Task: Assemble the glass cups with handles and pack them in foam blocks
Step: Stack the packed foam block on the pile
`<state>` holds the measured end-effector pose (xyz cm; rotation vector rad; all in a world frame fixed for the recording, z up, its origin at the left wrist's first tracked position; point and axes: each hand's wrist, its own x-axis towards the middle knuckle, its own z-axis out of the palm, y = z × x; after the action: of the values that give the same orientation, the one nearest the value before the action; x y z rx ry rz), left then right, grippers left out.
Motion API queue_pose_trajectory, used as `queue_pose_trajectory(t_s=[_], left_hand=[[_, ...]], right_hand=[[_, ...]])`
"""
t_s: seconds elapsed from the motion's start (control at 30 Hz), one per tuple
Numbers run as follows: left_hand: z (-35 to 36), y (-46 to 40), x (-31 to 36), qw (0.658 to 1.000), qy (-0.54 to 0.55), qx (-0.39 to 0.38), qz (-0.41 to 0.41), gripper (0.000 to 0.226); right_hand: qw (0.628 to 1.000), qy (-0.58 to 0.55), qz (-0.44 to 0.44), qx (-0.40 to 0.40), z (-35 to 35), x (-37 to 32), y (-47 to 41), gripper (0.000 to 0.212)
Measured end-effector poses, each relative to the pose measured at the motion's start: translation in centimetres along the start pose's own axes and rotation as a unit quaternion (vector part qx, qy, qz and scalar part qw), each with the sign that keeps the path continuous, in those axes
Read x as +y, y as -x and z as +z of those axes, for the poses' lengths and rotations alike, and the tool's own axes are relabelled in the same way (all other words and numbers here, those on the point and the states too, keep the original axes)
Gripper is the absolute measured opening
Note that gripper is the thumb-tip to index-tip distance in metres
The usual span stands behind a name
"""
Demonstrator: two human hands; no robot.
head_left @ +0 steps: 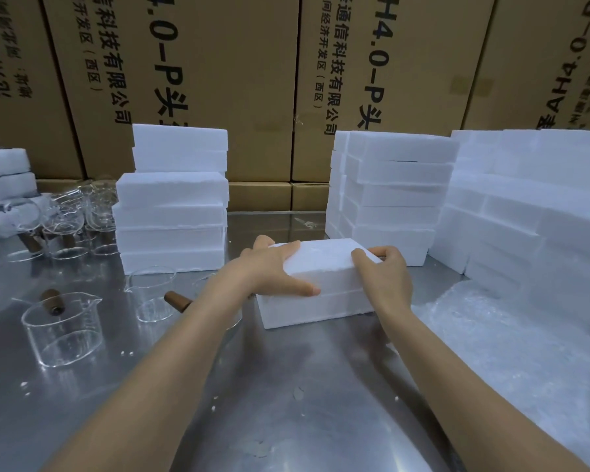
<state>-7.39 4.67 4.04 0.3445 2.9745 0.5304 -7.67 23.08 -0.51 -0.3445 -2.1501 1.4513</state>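
Foam block pair [317,284] on steel bench [286,386], left hand [269,267] and right hand [385,274] gripping its ends, glass cups [62,328] leftward.

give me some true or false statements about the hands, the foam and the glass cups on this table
1. Both hands grip the closed foam block at its two ends. True: left hand, right hand.
2. The foam block is lifted clear of the metal table. False: it sits on the table.
3. A glass cup with a brown handle stands at near left. True.
4. The foam stack at left stands to the right of the hands. False: it stands left of them, behind the cups.
5. Cardboard boxes stand behind the foam. True.
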Motion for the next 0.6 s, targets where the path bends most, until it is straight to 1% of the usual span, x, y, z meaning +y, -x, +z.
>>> queue_pose_trajectory(t_s=[0.07,0.17,0.23,0.37,0.5,0.6], left_hand=[[-0.1,0.0,0.4,0.999,-0.045,0.000,-0.002,0.105],[0.5,-0.2,0.9,0.992,-0.116,0.043,0.011,0.105],[0.5,-0.6,0.8,0.991,-0.124,0.056,0.012,0.105],[-0.6,-2.0,-0.2,0.990,-0.131,0.043,-0.010,0.109],[-1.0,-4.1,-0.8,0.986,-0.150,0.056,-0.047,0.106],[-1.3,-6.1,-1.0,0.980,-0.177,0.071,-0.063,0.099]], right_hand=[[1.000,-0.004,0.008,0.000,-0.1,0.1,-0.1,0.016],[0.999,-0.026,0.025,-0.016,-0.1,0.2,-0.1,0.012],[0.997,-0.055,0.044,-0.019,-0.1,0.3,-0.1,0.013],[0.991,-0.101,0.084,-0.012,-0.1,0.6,0.0,0.019],[0.991,-0.089,0.100,-0.012,0.2,0.7,0.2,0.019],[0.995,-0.054,0.085,-0.021,1.1,0.8,0.6,0.020]])
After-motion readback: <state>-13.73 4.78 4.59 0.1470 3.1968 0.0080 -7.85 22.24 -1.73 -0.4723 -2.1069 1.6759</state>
